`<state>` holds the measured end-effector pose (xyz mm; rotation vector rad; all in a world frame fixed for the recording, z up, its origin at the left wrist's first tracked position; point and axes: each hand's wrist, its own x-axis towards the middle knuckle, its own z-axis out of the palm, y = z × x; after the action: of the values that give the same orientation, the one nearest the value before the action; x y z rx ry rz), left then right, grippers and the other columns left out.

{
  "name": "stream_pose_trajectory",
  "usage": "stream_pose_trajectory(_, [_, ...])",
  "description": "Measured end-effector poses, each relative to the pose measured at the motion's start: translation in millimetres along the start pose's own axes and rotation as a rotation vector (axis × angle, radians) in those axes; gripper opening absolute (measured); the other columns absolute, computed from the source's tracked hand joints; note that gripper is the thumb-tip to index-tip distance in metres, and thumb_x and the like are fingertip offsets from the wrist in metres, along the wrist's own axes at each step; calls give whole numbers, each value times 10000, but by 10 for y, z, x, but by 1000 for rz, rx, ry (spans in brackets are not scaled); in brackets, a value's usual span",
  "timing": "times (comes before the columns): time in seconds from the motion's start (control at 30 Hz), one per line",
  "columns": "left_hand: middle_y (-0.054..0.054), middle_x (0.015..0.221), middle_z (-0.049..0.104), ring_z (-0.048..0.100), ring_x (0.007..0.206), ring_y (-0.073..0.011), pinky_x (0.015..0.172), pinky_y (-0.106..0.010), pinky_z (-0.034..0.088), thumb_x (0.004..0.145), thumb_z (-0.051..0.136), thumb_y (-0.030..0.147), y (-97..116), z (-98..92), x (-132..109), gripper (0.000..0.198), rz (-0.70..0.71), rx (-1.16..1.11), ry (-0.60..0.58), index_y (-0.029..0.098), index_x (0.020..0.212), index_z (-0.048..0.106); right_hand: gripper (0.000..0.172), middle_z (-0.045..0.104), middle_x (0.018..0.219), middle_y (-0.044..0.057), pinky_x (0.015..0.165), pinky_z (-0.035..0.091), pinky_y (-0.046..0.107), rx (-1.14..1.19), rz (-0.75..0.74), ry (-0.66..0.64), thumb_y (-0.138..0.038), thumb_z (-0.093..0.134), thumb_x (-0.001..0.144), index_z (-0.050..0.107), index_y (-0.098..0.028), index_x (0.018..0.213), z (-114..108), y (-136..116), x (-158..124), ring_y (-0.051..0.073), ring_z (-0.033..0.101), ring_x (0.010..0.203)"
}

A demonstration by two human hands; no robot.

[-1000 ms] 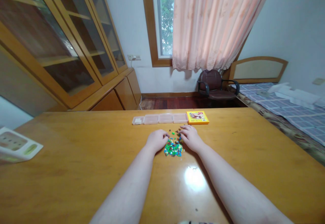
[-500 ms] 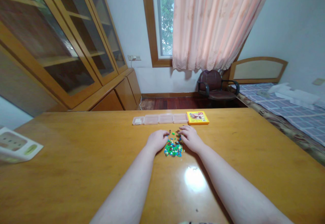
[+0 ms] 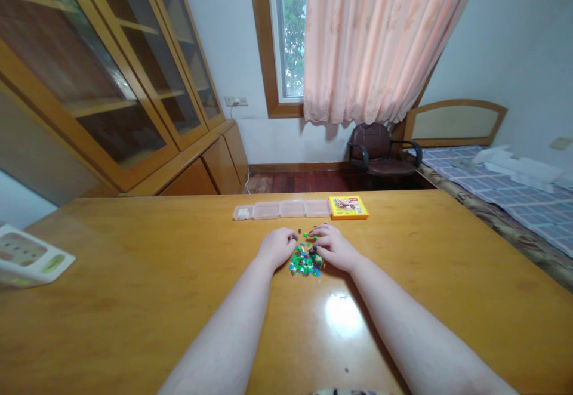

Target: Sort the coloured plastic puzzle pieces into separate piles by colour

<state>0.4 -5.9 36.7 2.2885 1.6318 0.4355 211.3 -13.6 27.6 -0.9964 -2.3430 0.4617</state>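
Observation:
A loose pile of small building bricks (image 3: 304,262), green, blue, white, brown and yellow, lies on the wooden table. At its left edge is my left hand (image 3: 278,246), fingers curled inward and thumb close to them; whatever is between the fingertips is too small to make out. My right hand (image 3: 335,248) rests over the pile's right side with its fingers apart. A dark brick (image 3: 313,250) shows by its fingertips. Several stray bricks, a green one (image 3: 305,235) among them, lie between the two hands, beyond the main heap.
Beyond the hands stands a row of clear plastic trays (image 3: 292,209), with a yellow box (image 3: 348,207) at its right end. A white device (image 3: 31,256) sits at the table's left edge. A chair (image 3: 378,150) stands past the far edge.
My right hand has shifted slightly left and inward over the bricks, and a dark brick now shows by its fingertips. My left hand has hardly moved.

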Motion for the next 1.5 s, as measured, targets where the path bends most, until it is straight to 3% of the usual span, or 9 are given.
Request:
stream_pose_trajectory(0.2, [-5, 983, 699, 613, 916, -165, 857, -257, 449, 778, 465, 209, 43, 1, -22, 305, 193, -88, -82, 252, 963, 704, 221, 634, 1132, 45, 990, 315, 431, -119, 69, 8, -261, 506, 868, 726, -253, 898, 33, 39, 9, 228, 465, 1120])
stream_pose_trajectory(0.5, [6, 1069, 690, 616, 977, -174, 894, -265, 442, 768, 466, 197, 50, 25, -14, 372, 142, -64, -121, 273, 1063, 679, 264, 626, 1127, 67, 987, 319, 397, -169, 234, 116, -241, 446, 888, 699, -212, 959, 78, 129, 8, 216, 475, 1091])
stream_pose_trajectory(0.7, [-30, 1180, 641, 594, 1049, -210, 911, -305, 438, 789, 486, 252, 84, 69, -7, 445, 102, 18, -96, 274, 1224, 578, 284, 594, 1184, 72, 1011, 284, 425, -207, 301, 94, -240, 450, 869, 678, -220, 1037, 84, 111, 13, 230, 435, 1145])
stream_pose_trajectory(0.97, [-35, 1032, 688, 627, 923, -205, 810, -295, 467, 795, 467, 247, 68, 109, -8, 327, 81, 58, -47, 261, 1064, 652, 283, 537, 1284, 70, 1049, 225, 456, -205, 286, -16, -236, 493, 834, 678, -241, 1049, 56, 46, 14, 245, 365, 1230])
stream_pose_trajectory(1.13, [-23, 1131, 654, 603, 1004, -201, 866, -296, 451, 808, 471, 243, 78, 101, -7, 418, 128, 60, -56, 298, 1210, 568, 353, 487, 1341, 77, 1058, 197, 481, -216, 305, -29, -251, 501, 832, 625, -257, 1163, 68, 47, 13, 260, 322, 1267])
stream_pose_trajectory(1.3, [-10, 1086, 664, 614, 963, -209, 830, -310, 465, 825, 471, 253, 147, 107, -18, 450, 154, 126, -115, 363, 1258, 521, 316, 530, 1293, 73, 1064, 197, 468, -229, 304, 10, -213, 491, 816, 666, -243, 1077, 88, 73, 10, 251, 349, 1244])
stream_pose_trajectory(1.5, [-28, 1089, 660, 603, 986, -205, 852, -301, 455, 833, 463, 241, 159, 94, -19, 380, 97, 134, -106, 308, 1182, 594, 263, 584, 1208, 60, 1047, 229, 460, -228, 302, 58, -199, 512, 787, 710, -247, 953, 93, 96, 7, 254, 381, 1203])
